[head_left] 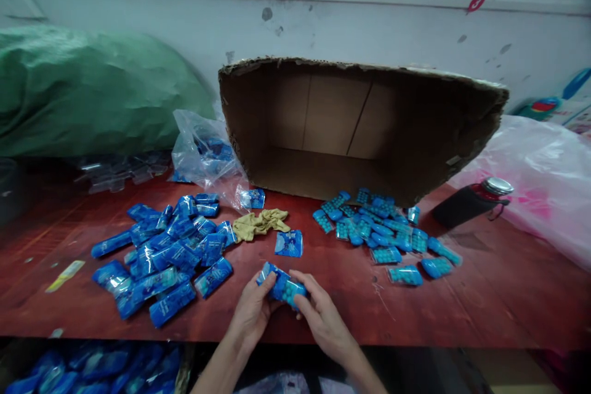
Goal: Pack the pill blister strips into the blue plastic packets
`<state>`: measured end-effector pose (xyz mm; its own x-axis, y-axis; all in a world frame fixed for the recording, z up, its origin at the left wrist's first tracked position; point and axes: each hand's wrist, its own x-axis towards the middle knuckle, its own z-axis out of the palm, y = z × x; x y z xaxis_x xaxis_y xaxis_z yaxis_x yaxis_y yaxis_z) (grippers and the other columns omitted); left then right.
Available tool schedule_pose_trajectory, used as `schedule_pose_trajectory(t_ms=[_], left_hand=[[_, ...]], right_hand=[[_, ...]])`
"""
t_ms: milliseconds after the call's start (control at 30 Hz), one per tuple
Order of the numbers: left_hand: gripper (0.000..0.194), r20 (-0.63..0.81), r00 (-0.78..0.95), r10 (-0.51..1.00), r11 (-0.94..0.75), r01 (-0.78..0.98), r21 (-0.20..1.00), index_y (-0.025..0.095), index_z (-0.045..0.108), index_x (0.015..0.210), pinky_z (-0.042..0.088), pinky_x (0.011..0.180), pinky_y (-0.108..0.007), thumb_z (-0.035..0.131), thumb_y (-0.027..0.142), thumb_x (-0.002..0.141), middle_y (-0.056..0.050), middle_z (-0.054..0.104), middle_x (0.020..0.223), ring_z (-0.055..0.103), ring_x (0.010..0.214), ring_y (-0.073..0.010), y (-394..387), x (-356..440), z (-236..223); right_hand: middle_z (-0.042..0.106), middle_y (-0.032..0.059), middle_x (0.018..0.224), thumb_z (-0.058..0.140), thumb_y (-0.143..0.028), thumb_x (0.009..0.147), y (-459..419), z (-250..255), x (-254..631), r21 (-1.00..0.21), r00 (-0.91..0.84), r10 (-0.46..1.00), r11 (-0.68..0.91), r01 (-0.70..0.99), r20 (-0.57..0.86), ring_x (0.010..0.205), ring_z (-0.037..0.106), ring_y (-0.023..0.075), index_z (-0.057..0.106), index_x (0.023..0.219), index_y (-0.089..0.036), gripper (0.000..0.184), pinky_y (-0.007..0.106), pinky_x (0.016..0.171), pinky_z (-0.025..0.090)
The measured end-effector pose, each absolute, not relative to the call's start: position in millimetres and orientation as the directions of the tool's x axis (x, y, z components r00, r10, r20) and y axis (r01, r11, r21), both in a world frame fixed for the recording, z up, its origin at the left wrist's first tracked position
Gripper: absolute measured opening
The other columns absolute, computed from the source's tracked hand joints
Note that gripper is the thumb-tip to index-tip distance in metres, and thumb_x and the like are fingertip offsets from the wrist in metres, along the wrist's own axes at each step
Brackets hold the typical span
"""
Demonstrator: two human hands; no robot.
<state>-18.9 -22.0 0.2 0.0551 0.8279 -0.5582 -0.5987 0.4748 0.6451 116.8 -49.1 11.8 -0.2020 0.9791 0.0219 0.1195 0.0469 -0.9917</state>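
Both my hands hold one small blue packet (282, 284) with pale round pieces inside, just above the front edge of the red table (484, 295). My left hand (252, 311) grips its left end, my right hand (318, 314) grips its right end. A heap of blue sachets (161, 252) lies to the left. Another heap of blue-green filled packets (383, 231) lies to the right, in front of the box. One flat blue sachet (289, 243) lies alone just beyond my hands.
A torn cardboard box (360, 129) lies on its side, open toward me. A crumpled yellow cloth (261, 223), a clear plastic bag (203, 154), a green sack (92, 92), a dark bottle with metal cap (471, 202) and pink plastic (540, 178) surround it. More blue packets (92, 369) lie below the table.
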Motion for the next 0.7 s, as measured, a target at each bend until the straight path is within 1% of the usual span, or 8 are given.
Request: schedule_pose_trajectory(t_ms=[67,167,233,300,367,467,600,700], left_hand=[[0.02,-0.576,0.049,0.816,0.478,-0.617,0.625,0.015,0.056,0.073,0.05,0.059,-0.028,0.069,0.023,0.062,0.001,0.064,0.065,0.06,0.06,-0.0125,-21.7,-18.5,0.4],[0.018,-0.578,0.001,0.816,0.446,-0.637,0.629,0.015,0.056,0.073,0.05,0.059,-0.026,0.069,0.022,0.062,0.001,0.064,0.065,0.06,0.06,-0.0123,-22.9,-12.5,1.1],[0.017,-0.555,-0.003,0.832,0.429,-0.631,0.646,0.014,0.055,0.071,0.049,0.056,-0.024,0.068,0.022,0.063,0.001,0.063,0.062,0.059,0.056,-0.0116,-23.8,-9.2,2.0],[0.016,-0.54,0.045,0.841,0.446,-0.623,0.643,0.014,0.055,0.07,0.048,0.053,-0.024,0.067,0.022,0.064,0.001,0.062,0.06,0.058,0.054,-0.0117,-24.2,-9.0,3.1],[0.014,-0.54,0.129,0.832,0.491,-0.625,0.606,0.013,0.056,0.071,0.048,0.051,-0.025,0.065,0.023,0.066,-0.001,0.063,0.062,0.058,0.054,-0.0129,-24.4,-11.3,4.2],[0.011,-0.545,0.204,0.814,0.524,-0.663,0.534,0.014,0.057,0.076,0.048,0.048,-0.027,0.061,0.021,0.07,-0.002,0.064,0.068,0.059,0.054,-0.0142,-24.5,-14.1,5.3],[0.008,-0.599,0.167,0.783,0.508,-0.727,0.462,0.014,0.058,0.083,0.052,0.057,-0.027,0.056,0.015,0.075,-0.004,0.066,0.078,0.062,0.066,-0.0143,-25.0,-11.8,6.1],[0.01,-0.631,0.186,0.753,0.537,-0.728,0.426,0.012,0.059,0.085,0.052,0.065,-0.028,0.054,0.016,0.077,-0.006,0.067,0.081,0.064,0.073,-0.0147,-25.2,-10.2,8.0]], right_hand=[[0.056,0.0056,0.104,0.045,-0.024,0.082,-49.6,8.7,116.6,-0.996,-0.156,0.987,-0.029,0.082,-0.042,0.077,0.058,0.0156,0.047,0.118,-0.023,0.036,0.023,0.055,0.051],[0.058,0.0063,0.101,0.052,-0.024,0.077,-50.8,3.0,108.8,-0.99,0.04,0.999,-0.009,0.143,-0.004,0.081,0.057,0.0175,0.054,0.11,-0.02,0.033,0.027,0.064,0.051],[0.06,0.0051,0.092,0.055,-0.024,0.075,-50.4,1.2,103.9,-0.992,0.087,0.996,-0.01,0.129,0.001,0.076,0.058,0.0168,0.058,0.102,-0.02,0.027,0.027,0.064,0.051],[0.06,0.0025,0.078,0.057,-0.026,0.073,-47.6,1.4,103.8,-0.996,0.039,0.995,-0.09,0.001,-0.09,0.063,0.057,0.0143,0.059,0.096,-0.02,0.024,0.023,0.051,0.05],[0.058,0.0003,0.068,0.058,-0.028,0.072,-42.7,2.2,108.6,-0.963,-0.098,0.978,-0.202,-0.178,-0.187,0.055,0.055,0.0123,0.059,0.096,-0.018,0.026,0.021,0.042,0.047],[0.059,0.0002,0.068,0.059,-0.029,0.071,-35.4,1.2,118.3,-0.892,-0.278,0.938,-0.296,-0.341,-0.205,0.054,0.056,0.0122,0.057,0.099,-0.017,0.03,0.022,0.042,0.048],[0.06,0.0001,0.08,0.063,-0.023,0.066,-32.6,-2.6,121.8,-0.891,-0.179,0.963,-0.257,-0.374,-0.203,0.05,0.05,0.0076,0.058,0.098,-0.021,0.033,0.016,0.036,0.04],[0.061,-0.0005,0.085,0.065,-0.016,0.064,-33.9,-1.1,120.5,-0.904,-0.141,0.975,-0.212,-0.371,-0.171,0.06,0.051,0.0087,0.059,0.1,-0.023,0.037,0.017,0.046,0.041]])
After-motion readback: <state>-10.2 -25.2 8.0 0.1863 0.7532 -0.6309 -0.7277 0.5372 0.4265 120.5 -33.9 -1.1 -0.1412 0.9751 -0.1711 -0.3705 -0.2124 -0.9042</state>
